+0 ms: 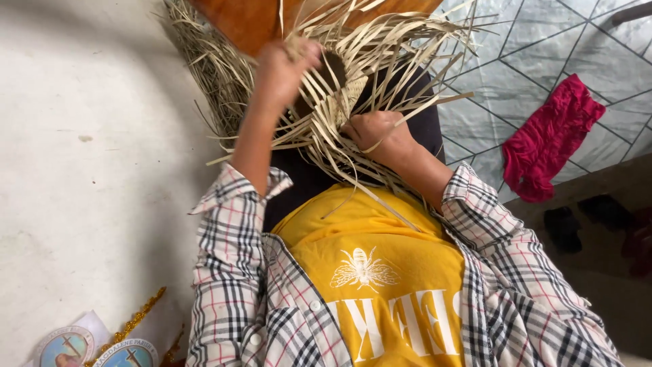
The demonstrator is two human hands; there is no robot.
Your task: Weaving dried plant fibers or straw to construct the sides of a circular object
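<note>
the person sits with a bundle of pale straw strips (339,102) spread over the lap, loose ends fanning out past the knees toward the top of the view. at the heart of the bundle sits a small woven patch (352,92), half hidden by the strands. the left hand (288,64) is raised and its grip is clenched on a few strips near the top of the bundle, fingers curled among them. the right hand (377,136) lies lower, just beside the woven patch, its grip closed around strips that cross over the knuckles.

an orange-brown board (251,20) shows at the top edge, behind the straw. to the left the pale grey floor (88,136) runs wide and bare up to the sleeve of the checked shirt (231,272). to the right the tiled floor (543,47), with dark diagonal joints, has room between the straw tips and a crumpled red cloth (547,139), which lies well apart from both hands. below the cloth is a darker strip with black shapes too dim to tell.

in the lower left corner lie round printed badges (68,346) with blue rims and small pictures, next to a gold beaded cord (139,316).
</note>
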